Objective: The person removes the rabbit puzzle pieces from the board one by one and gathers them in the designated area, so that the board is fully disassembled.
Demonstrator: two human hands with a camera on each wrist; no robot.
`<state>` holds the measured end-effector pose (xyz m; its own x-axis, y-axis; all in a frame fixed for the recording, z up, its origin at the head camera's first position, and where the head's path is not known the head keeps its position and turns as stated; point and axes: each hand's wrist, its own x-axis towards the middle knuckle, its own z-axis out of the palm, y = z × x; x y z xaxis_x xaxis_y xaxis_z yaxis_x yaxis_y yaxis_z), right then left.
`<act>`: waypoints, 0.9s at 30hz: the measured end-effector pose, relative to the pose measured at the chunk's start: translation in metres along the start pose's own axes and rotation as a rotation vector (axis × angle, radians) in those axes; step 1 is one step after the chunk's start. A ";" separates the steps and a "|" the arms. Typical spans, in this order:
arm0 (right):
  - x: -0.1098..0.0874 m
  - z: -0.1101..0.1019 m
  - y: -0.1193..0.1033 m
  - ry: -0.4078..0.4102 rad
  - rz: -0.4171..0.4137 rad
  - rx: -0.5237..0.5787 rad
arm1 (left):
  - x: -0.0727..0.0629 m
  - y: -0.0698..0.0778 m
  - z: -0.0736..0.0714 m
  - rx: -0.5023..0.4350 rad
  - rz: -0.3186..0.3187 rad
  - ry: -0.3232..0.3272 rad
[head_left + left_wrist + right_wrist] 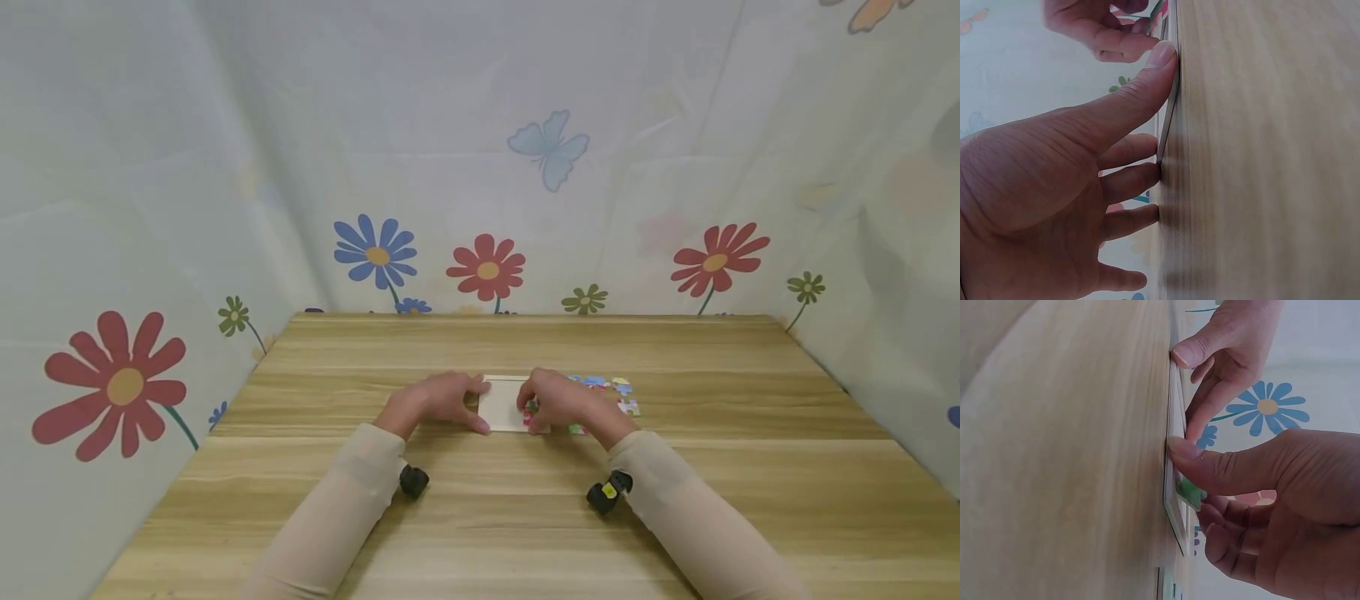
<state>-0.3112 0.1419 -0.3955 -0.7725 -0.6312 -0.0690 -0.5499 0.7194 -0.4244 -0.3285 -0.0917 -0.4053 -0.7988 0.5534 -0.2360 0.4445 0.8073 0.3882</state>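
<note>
A shallow pale wooden puzzle tray (501,406) lies on the table in the head view. My left hand (450,397) holds its left end, thumb at the near corner and fingers toward the far corner. Over the tray's right part, my right hand (558,400) pinches a jigsaw puzzle piece (1189,491) between thumb and fingers. That piece shows green in the right wrist view and stands tilted against the tray. Red and green printing shows under the right hand in the head view; how many pieces it covers I cannot tell.
Several colourful loose jigsaw pieces (621,387) lie right of the tray, partly hidden by my right hand. The wood-grain table (480,517) reaches back to a white curtain (450,125) printed with flowers and butterflies. Each sleeve carries a small black camera (413,482).
</note>
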 end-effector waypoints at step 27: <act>-0.010 -0.018 0.005 0.054 -0.047 0.221 | 0.003 0.000 0.000 0.016 -0.008 -0.014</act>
<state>-0.3125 0.1569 -0.3803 -0.7671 -0.6415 0.0011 -0.5069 0.6050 -0.6141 -0.3315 -0.0902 -0.4059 -0.7969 0.5495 -0.2511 0.4447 0.8149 0.3718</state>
